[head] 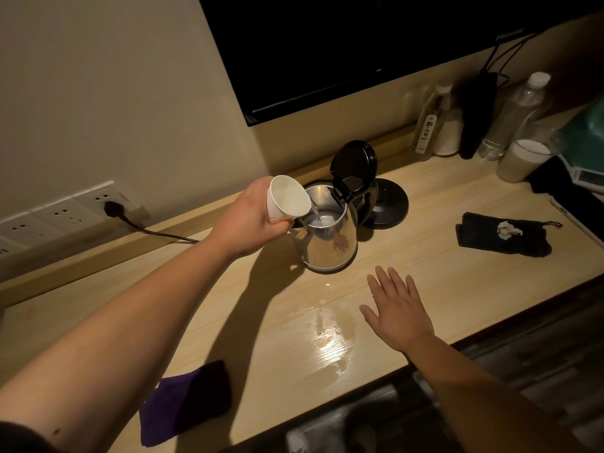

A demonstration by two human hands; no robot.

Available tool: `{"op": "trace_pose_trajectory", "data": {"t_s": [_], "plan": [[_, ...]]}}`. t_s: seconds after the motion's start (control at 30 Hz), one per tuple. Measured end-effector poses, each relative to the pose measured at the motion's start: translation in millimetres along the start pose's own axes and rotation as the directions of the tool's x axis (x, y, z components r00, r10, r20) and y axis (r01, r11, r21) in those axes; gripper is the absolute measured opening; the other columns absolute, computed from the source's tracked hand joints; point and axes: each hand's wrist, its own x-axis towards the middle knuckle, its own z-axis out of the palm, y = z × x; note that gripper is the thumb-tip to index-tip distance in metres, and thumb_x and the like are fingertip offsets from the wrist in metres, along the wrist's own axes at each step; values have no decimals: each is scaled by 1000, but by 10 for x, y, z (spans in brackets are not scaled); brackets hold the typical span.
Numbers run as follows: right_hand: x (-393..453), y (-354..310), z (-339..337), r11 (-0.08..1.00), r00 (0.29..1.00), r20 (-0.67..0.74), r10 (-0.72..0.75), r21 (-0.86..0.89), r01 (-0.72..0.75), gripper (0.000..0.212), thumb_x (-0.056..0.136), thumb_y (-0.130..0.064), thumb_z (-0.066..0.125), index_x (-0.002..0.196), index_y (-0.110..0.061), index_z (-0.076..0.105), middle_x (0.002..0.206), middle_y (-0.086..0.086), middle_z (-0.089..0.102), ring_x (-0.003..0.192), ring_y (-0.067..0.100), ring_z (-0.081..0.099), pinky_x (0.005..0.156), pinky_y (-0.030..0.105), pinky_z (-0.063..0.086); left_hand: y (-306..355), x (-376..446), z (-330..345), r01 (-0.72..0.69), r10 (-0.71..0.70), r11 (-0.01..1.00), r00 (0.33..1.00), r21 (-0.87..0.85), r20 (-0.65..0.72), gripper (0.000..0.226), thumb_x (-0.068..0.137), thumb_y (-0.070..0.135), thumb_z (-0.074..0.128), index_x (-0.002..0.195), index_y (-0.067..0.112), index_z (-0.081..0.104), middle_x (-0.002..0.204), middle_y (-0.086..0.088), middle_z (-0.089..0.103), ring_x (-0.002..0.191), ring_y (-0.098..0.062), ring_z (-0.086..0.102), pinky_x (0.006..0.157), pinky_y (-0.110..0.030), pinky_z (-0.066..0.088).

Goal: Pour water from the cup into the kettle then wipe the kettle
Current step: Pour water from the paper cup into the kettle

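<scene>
A steel kettle (330, 243) stands on the wooden desk (228, 305) with its black lid (354, 165) flipped up. My left hand (251, 220) grips a white paper cup (287, 199), tilted over the kettle's mouth, and a thin stream of water runs from its rim into the kettle. My right hand (397, 308) hovers flat and open over the desk, in front of and to the right of the kettle, holding nothing. A purple cloth (186, 403) lies at the desk's near edge on the left.
The kettle's black base (389, 204) sits behind it. A wet patch (330, 341) shines in front of the kettle. A black cloth (503, 235) with crumpled tissue lies right. Bottles (513, 116) and cups (523, 160) crowd the far right corner. A plugged cord (157, 233) runs from wall sockets.
</scene>
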Motion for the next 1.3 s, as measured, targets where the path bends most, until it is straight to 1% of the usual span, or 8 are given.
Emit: {"op": "trace_pose_trajectory", "data": {"t_s": [0.17,0.3,0.53,0.77,0.93,1.07,1.23,1.3], "plan": [[2,6,7,1000,1000,6,-3,-7,3,100,74,-70,-32,157,-22,-1,164,3,-11,149,25,-16,120,49,-8,-7,12,-6,-32,32,999,999,27,0,70,78,32,76,138,22,40,133,-2,49,116,-17,48,90,-31,42],[7,11,21,1000,1000,1,-3,-3,3,97,78,-70,-26,157,-22,3,165,4,-7,150,25,-14,120,49,-7,-16,27,-14,-43,43,998,999,39,5,72,77,32,77,138,22,40,133,-2,50,116,-17,48,90,-31,43],[5,13,21,1000,1000,-1,-3,1,3,99,76,-70,-30,157,-22,2,165,4,-8,150,26,-13,120,50,-7,-41,51,-23,-66,65,995,998,77,12,72,76,33,77,137,22,41,132,-2,51,114,-18,49,89,-32,44],[14,13,31,1000,1000,-13,-6,11,6,95,81,-69,-23,157,-22,7,165,5,-2,151,26,-10,120,50,-6,-46,82,-51,-86,85,992,996,90,15,69,76,31,77,136,21,44,131,-1,52,115,-19,49,90,-31,43],[7,18,46,1000,1000,-22,2,28,-2,91,86,-70,-16,156,-20,16,165,6,7,151,27,-3,121,52,-1,-35,95,-57,-93,91,988,996,121,20,69,76,33,77,135,22,43,130,-1,53,114,-20,50,89,-34,45],[14,26,51,1000,1000,-18,-6,12,6,93,82,-69,-22,157,-22,6,165,5,-3,151,26,-9,120,50,-6,-8,101,-62,-105,104,984,994,146,20,69,76,31,78,135,21,44,129,-2,54,113,-20,50,88,-33,44],[7,23,50,1000,1000,-28,-6,21,7,94,83,-69,-21,157,-21,10,165,5,1,151,26,-8,121,50,-4,11,118,-77,-125,120,978,992,166,38,69,75,31,78,134,20,44,128,-3,54,111,-21,50,87,-34,44],[7,20,45,1000,1000,-26,-8,19,9,94,82,-70,-22,157,-21,8,165,5,-1,151,27,-8,120,50,-5,17,126,-82,-123,118,978,992,171,40,69,75,31,77,134,20,44,128,-3,54,111,-22,50,87,-35,44]]}}
